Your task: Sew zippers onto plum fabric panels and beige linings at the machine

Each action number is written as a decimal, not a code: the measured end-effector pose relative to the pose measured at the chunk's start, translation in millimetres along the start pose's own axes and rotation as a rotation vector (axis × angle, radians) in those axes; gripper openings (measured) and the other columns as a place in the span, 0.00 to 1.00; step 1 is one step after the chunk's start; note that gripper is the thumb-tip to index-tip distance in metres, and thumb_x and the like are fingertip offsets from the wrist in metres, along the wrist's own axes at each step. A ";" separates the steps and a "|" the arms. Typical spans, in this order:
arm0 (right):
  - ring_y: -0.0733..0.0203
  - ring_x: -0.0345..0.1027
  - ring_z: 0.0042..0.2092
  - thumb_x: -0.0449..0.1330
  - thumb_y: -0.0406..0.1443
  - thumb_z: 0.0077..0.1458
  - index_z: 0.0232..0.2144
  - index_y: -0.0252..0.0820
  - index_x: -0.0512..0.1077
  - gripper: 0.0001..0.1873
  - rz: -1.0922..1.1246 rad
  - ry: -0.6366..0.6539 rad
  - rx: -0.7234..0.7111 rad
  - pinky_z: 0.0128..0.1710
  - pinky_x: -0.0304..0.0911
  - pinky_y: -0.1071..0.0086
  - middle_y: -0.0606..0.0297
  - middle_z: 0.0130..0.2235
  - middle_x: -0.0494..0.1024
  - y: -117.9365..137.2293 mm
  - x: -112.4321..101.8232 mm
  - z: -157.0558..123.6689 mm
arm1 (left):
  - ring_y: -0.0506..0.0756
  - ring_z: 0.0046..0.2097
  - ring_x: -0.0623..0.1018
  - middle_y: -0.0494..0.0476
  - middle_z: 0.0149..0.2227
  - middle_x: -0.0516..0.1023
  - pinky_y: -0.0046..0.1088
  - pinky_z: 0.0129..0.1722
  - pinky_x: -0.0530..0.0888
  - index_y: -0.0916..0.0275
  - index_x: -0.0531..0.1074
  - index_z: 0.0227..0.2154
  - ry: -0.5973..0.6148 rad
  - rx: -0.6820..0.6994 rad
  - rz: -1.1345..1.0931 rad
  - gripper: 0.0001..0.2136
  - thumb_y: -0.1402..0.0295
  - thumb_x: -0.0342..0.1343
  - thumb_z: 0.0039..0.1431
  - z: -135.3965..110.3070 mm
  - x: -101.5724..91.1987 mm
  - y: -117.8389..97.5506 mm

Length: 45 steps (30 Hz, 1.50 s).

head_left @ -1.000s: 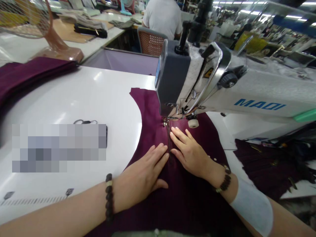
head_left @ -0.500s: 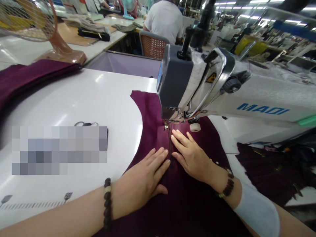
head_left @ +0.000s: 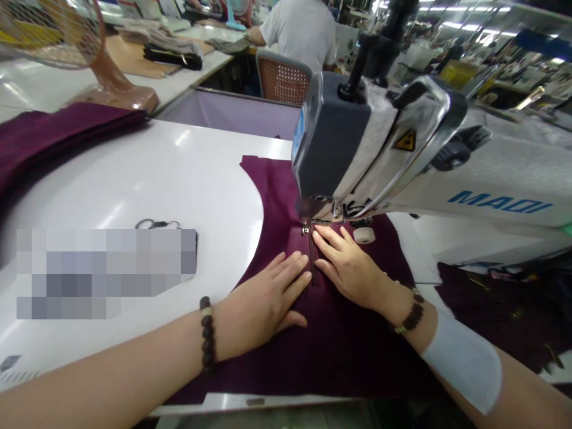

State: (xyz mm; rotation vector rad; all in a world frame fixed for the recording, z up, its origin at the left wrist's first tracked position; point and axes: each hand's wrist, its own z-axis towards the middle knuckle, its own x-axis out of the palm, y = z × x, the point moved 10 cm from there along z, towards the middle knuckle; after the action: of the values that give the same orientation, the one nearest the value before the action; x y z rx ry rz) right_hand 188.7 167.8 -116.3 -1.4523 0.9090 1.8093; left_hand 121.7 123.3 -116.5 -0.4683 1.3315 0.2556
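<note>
A maroon fabric panel [head_left: 268,369] lies under the head of a sewing machine [head_left: 339,143]. A zipper [head_left: 313,262] runs along it towards the presser foot [head_left: 306,229]. Left of the zipper, my left hand [head_left: 272,298] rests flat on the fabric, its fingertips close to the zipper's edge. My right hand [head_left: 351,268] lies on the other side with fingers extended, the foremost fingertips just in front of the presser foot. Both hands press on the cloth from above without gripping it.
Folded maroon cloth [head_left: 75,131] is stacked at the left, by an orange-brown fan [head_left: 111,89]. A pixelated object [head_left: 107,274] lies on the white table [head_left: 214,179]. More maroon pieces [head_left: 496,316] are at the right. A person in a white shirt [head_left: 299,30] sits beyond.
The fabric and both hands have shifted slightly away from me, towards the presser foot. The view has tilted, so the table's front edge now shows.
</note>
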 end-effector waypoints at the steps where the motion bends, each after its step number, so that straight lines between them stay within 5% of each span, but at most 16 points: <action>1: 0.52 0.51 0.59 0.45 0.36 0.60 0.55 0.28 0.58 0.24 0.004 0.000 0.002 0.57 0.51 0.50 0.47 0.56 0.61 -2.7 0.5 2.2 | 0.65 0.59 0.61 0.73 0.55 0.63 0.46 0.56 0.63 0.72 0.64 0.51 0.000 0.001 0.000 0.27 0.56 0.55 0.54 1.3 -0.4 2.5; 7: 0.52 0.56 0.56 0.47 0.38 0.60 0.54 0.30 0.60 0.23 0.004 -0.023 0.045 0.55 0.55 0.53 0.49 0.53 0.66 -10.3 -0.9 9.3 | 0.65 0.58 0.62 0.72 0.55 0.64 0.45 0.56 0.63 0.73 0.64 0.51 0.015 0.024 0.018 0.27 0.57 0.56 0.54 8.3 -2.2 9.8; 12: 0.51 0.53 0.59 0.47 0.34 0.59 0.56 0.30 0.58 0.23 -0.091 0.020 0.188 0.55 0.52 0.47 0.50 0.58 0.60 -1.1 -2.0 -3.2 | 0.64 0.57 0.63 0.72 0.55 0.64 0.45 0.56 0.63 0.76 0.63 0.51 0.010 0.004 0.051 0.27 0.58 0.55 0.55 2.6 -1.3 2.0; 17: 0.53 0.45 0.62 0.43 0.35 0.61 0.58 0.31 0.53 0.25 -0.048 0.053 0.157 0.58 0.46 0.46 0.53 0.61 0.53 6.5 3.9 -15.5 | 0.65 0.57 0.63 0.72 0.54 0.65 0.48 0.55 0.63 0.73 0.62 0.52 -0.025 -0.026 0.027 0.31 0.53 0.55 0.52 -6.7 -1.6 -6.4; 38: 0.54 0.42 0.63 0.41 0.35 0.61 0.58 0.30 0.53 0.25 -0.062 0.069 0.180 0.59 0.44 0.47 0.54 0.62 0.52 1.1 8.2 -10.6 | 0.64 0.59 0.60 0.66 0.56 0.63 0.49 0.57 0.60 0.69 0.63 0.53 0.002 -0.013 -0.034 0.27 0.54 0.51 0.57 -3.6 0.2 -0.1; 45: 0.52 0.50 0.60 0.41 0.37 0.62 0.58 0.30 0.53 0.25 -0.042 0.072 0.171 0.58 0.43 0.47 0.50 0.58 0.59 -8.9 10.7 -0.3 | 0.64 0.59 0.60 0.66 0.57 0.62 0.49 0.57 0.59 0.69 0.62 0.53 0.010 -0.011 -0.032 0.26 0.56 0.52 0.57 1.6 0.8 10.0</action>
State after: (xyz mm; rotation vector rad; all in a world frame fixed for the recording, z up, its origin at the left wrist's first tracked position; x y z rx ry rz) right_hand 194.2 173.1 -127.9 -1.4252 1.0355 1.6162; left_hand 118.8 132.7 -118.8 -0.5009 1.3320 0.2344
